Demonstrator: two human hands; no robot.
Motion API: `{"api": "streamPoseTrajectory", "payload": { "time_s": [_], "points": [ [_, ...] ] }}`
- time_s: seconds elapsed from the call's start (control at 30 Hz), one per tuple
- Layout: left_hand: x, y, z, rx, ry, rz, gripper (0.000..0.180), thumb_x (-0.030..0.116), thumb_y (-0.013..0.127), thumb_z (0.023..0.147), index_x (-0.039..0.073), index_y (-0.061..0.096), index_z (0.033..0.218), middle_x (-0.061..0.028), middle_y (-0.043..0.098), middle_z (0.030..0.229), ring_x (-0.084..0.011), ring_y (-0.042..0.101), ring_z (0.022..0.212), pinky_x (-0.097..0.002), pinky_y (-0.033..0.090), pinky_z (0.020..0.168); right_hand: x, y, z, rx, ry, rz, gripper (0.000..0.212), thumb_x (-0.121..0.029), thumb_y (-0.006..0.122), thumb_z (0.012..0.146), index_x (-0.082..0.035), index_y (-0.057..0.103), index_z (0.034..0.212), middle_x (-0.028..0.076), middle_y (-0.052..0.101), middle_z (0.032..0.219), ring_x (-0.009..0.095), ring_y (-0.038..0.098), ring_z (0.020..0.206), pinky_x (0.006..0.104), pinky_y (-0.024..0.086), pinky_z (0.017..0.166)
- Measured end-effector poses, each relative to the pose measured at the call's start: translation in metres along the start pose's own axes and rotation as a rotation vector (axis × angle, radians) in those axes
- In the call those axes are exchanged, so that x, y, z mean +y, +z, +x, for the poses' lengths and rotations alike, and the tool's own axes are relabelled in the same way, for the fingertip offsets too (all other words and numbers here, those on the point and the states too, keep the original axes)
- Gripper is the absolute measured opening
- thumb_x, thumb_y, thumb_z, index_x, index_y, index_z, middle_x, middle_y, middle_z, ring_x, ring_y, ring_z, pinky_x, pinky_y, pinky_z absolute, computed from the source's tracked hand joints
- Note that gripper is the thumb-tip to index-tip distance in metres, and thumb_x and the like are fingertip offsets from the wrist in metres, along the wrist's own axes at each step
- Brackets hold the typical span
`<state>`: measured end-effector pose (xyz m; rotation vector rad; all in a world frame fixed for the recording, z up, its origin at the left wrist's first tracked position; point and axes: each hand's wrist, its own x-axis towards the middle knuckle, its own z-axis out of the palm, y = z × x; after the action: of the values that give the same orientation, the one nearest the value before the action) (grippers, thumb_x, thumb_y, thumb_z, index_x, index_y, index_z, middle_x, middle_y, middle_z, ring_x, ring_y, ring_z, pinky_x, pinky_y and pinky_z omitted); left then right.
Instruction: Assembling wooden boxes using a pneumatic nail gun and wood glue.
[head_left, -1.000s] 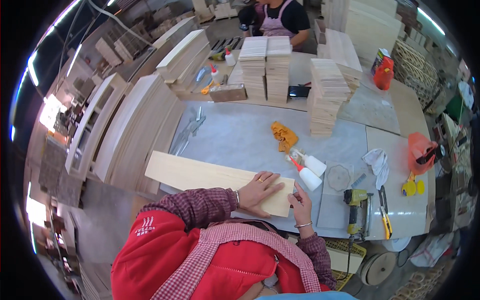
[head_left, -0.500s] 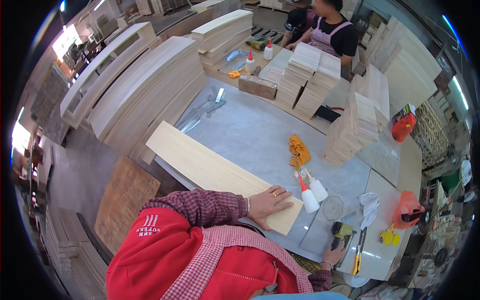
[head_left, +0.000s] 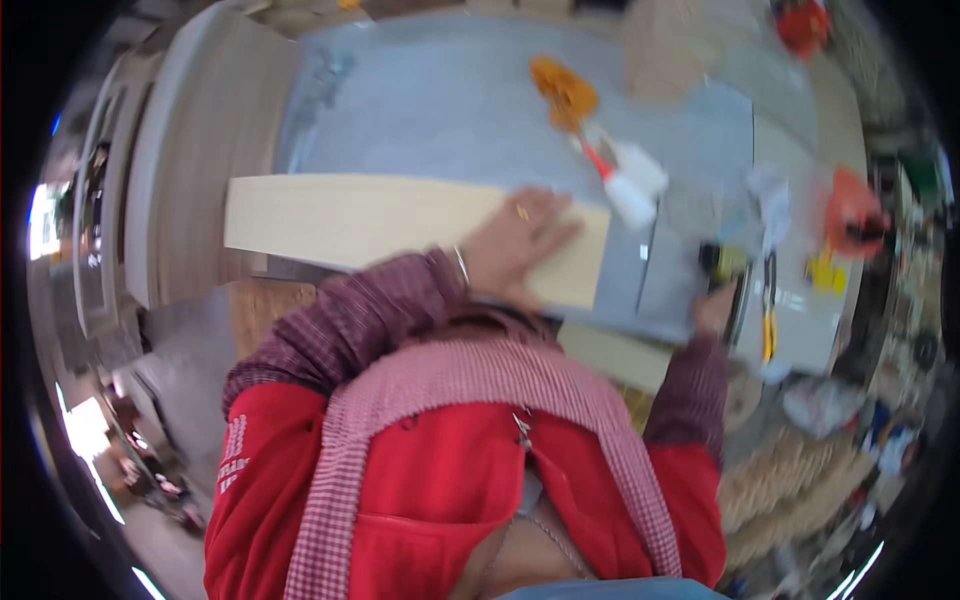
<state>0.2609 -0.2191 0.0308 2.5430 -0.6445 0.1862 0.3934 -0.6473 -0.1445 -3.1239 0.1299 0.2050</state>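
Note:
A long pale wooden board (head_left: 370, 215) lies along the near edge of the grey worktable. My left hand (head_left: 515, 245), a ring on one finger, rests flat on the board near its right end, fingers spread. At the table's near right, my right hand (head_left: 714, 308) is closed round the handle of a yellow-green and black power tool (head_left: 722, 262); motion blurs the fingers and the tool's exact kind. Just right of that tool lies a yellow utility knife (head_left: 769, 325). White squeeze bottles (head_left: 632, 200), one with a red nozzle, lie beyond the board's right end.
An orange cloth (head_left: 563, 92) lies beyond the bottles. Tall stacked boards (head_left: 215, 150) border the table's left side. A whitish cloth (head_left: 768, 200), an orange-red plastic container (head_left: 855, 215) and a yellow item (head_left: 826, 271) sit on the right. More stacked wood (head_left: 670, 50) stands at the back.
The view has tipped down and turned, so the board now appears level and the far co-workers are out of sight. My left hand stays on the board, my right hand at the power tool.

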Motion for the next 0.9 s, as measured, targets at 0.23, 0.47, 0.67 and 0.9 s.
{"api": "streamPoseTrajectory", "payload": {
  "time_s": [0.23, 0.47, 0.67, 0.9],
  "points": [
    [0.006, 0.002, 0.000, -0.072, -0.049, 0.011, 0.097, 0.051, 0.072, 0.051, 0.009, 0.041, 0.133, -0.0215, 0.033, 0.137, -0.0370, 0.033, 0.121, -0.0482, 0.022, 0.105, -0.006, -0.094, -0.020, -0.191, 0.163, 0.342, 0.052, -0.015, 0.059, 0.070, -0.001, 0.047, 0.118, 0.017, 0.062, 0.082, 0.030, 0.061, 0.072, 0.0370, 0.048, 0.065],
    [0.005, 0.001, -0.004, -0.050, -0.046, -0.017, 0.100, 0.048, 0.074, 0.051, 0.013, 0.038, 0.138, -0.0197, 0.030, 0.141, -0.0362, 0.034, 0.123, -0.0510, 0.023, 0.104, -0.082, -0.228, -0.056, -0.339, -0.303, 0.684, 0.022, -0.015, 0.062, 0.067, 0.002, 0.060, 0.082, 0.009, 0.058, 0.060, 0.018, 0.049, 0.050, 0.0288, 0.041, 0.049],
    [0.004, 0.001, -0.005, -0.049, -0.064, 0.031, 0.096, 0.050, 0.073, 0.052, 0.010, 0.042, 0.133, -0.0192, 0.034, 0.135, -0.0353, 0.033, 0.121, -0.0455, 0.020, 0.106, -0.164, -0.270, -0.053, -0.309, -0.550, 0.589, 0.024, -0.016, 0.068, 0.068, 0.004, 0.064, 0.081, 0.008, 0.060, 0.060, 0.015, 0.048, 0.050, 0.0267, 0.040, 0.048],
    [0.002, 0.006, -0.006, -0.044, -0.073, 0.037, 0.099, 0.047, 0.072, 0.051, 0.012, 0.039, 0.137, -0.0181, 0.031, 0.140, -0.0353, 0.033, 0.123, -0.0472, 0.023, 0.105, -0.175, -0.271, -0.047, -0.405, -0.726, 0.501, 0.025, -0.014, 0.071, 0.068, 0.003, 0.065, 0.086, 0.007, 0.063, 0.064, 0.014, 0.050, 0.052, 0.0262, 0.043, 0.051]
  ]
}}
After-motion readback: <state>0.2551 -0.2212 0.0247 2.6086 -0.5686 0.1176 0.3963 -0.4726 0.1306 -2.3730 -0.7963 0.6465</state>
